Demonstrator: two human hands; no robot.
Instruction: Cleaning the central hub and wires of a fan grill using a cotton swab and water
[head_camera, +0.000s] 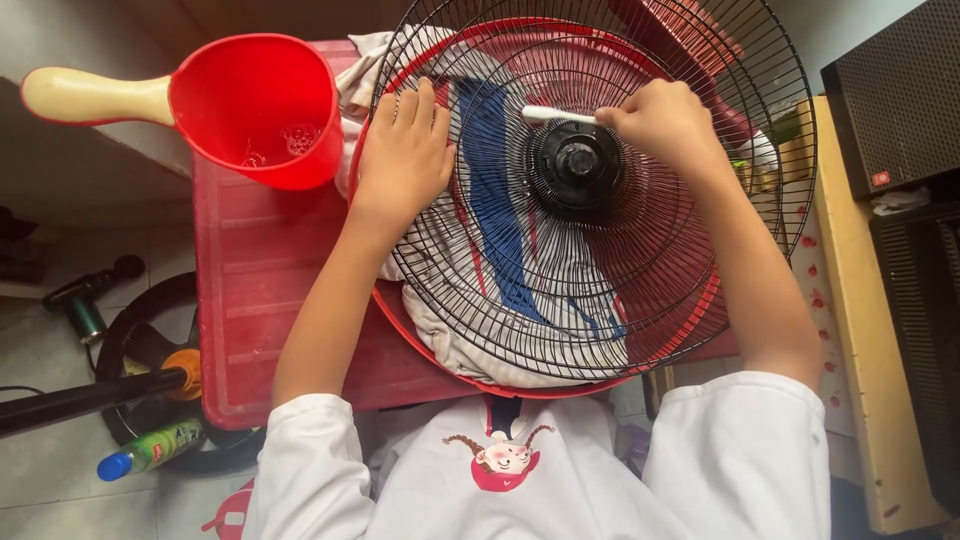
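A black wire fan grille (600, 200) lies over a white-and-blue cloth (500, 240) on a red tub (260, 300). The left hand (403, 155) rests flat on the grille's left side, fingers together and pressing down. The right hand (665, 120) is closed around a white brush (555, 115) — its head pointing left, just above the black hub (575, 165). A red scoop (255, 105) with a cream handle sits on the tub's far left corner — a little water inside.
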